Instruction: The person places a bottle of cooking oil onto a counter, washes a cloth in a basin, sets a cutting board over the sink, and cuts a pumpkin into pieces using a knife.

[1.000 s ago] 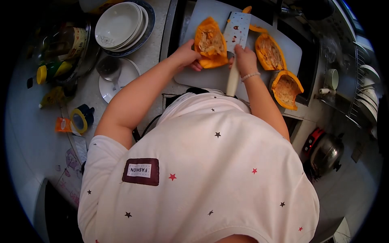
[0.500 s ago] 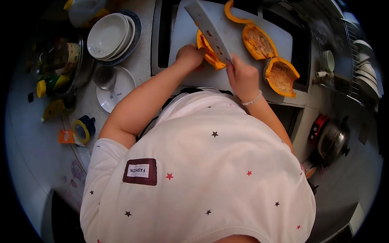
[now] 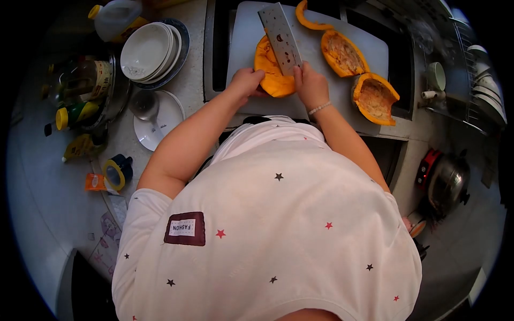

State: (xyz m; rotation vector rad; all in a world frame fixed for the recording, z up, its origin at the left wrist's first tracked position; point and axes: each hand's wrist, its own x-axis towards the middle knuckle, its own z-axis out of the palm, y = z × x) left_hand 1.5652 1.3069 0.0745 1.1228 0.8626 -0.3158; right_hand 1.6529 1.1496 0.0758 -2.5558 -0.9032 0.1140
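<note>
On the white cutting board [image 3: 243,40], an orange pumpkin piece [image 3: 277,84] lies with its hollowed side partly showing. My left hand [image 3: 247,83] grips its left edge, thumb on top and the other fingers partly hidden beneath. My right hand [image 3: 312,86] is closed round the handle end of a broad cleaver [image 3: 280,38]. The blade slants up and to the left across the pumpkin piece; whether it cuts into the flesh I cannot tell. Further right are two more pumpkin pieces, one hollow half [image 3: 342,53] and one nearer chunk [image 3: 375,99]. A curved pumpkin strip [image 3: 310,22] lies at the far side.
Left of the board stand stacked white bowls [image 3: 144,51] on a blue-rimmed plate, and a white plate [image 3: 174,115] with a metal ladle [image 3: 145,107]. Bottles [image 3: 80,112] crowd the far left. A dish rack [image 3: 471,112] and a lidded pot [image 3: 448,184] are at the right.
The pumpkin piece has tilted so more of its broad surface shows. The cleaver's blade has turned its flat face toward me. My left hand has shifted slightly down and left, still holding the piece.
</note>
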